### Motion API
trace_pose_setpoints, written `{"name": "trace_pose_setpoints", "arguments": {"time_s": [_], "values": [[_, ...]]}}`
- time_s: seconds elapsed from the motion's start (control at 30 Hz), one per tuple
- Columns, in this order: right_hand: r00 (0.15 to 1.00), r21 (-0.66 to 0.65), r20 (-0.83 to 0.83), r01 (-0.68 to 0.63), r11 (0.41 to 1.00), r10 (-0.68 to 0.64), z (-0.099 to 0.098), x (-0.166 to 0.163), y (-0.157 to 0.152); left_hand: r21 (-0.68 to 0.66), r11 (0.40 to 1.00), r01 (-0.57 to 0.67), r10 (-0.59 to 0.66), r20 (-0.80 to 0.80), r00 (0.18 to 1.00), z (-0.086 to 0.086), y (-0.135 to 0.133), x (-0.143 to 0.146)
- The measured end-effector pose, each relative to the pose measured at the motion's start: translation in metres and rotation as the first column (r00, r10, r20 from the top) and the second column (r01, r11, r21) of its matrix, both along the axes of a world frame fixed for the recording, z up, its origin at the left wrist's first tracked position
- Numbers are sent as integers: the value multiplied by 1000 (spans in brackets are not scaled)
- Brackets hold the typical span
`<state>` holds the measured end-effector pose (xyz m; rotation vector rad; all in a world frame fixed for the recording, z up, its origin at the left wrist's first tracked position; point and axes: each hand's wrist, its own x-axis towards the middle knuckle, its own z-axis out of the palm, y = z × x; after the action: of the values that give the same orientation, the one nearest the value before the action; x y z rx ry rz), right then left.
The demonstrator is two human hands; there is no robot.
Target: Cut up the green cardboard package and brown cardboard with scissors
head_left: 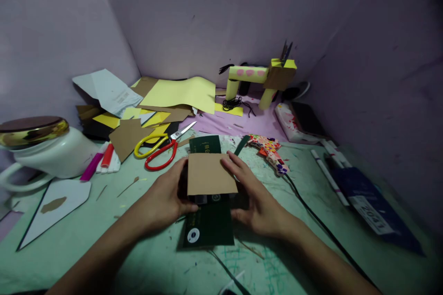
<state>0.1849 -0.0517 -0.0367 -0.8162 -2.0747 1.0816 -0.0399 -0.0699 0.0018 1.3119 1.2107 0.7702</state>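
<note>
A brown cardboard rectangle lies on top of a dark green box on the green mat. My left hand grips the cardboard's left edge, thumb at its lower corner. On the right side my right hand rests with fingers stretched along the cardboard's right edge and the thumb pressing the green box. A dark green flap sticks out behind the cardboard.
Yellow-and-red scissors lie to the left rear. A patterned glue gun with a black cord lies right. Paper scraps, markers, a white pot, a cardboard animal figure and pens surround the mat.
</note>
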Motion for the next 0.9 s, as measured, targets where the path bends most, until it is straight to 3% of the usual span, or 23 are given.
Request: {"name": "trace_pose_setpoints", "arguments": {"time_s": [0.33, 0.6, 0.73, 0.9], "values": [[1000, 95, 21, -14, 995, 12, 3, -3, -3, 68, 997, 44, -41, -53, 998, -7, 2, -5], [986, 166, -160, -9, 986, 36, 7, -4, -13, 99, 994, 37, -35, -22, 999, -8, 2, -5], [988, 210, -128, -58, 976, 86, 6, -3, -20, 87, 996, 37, -35, -21, 999, -9, 3, -5], [986, 190, -165, 25, 981, 7, 5, -1, -22, 139, 988, 73, -67, -42, 997, -4, 3, -5]]}}
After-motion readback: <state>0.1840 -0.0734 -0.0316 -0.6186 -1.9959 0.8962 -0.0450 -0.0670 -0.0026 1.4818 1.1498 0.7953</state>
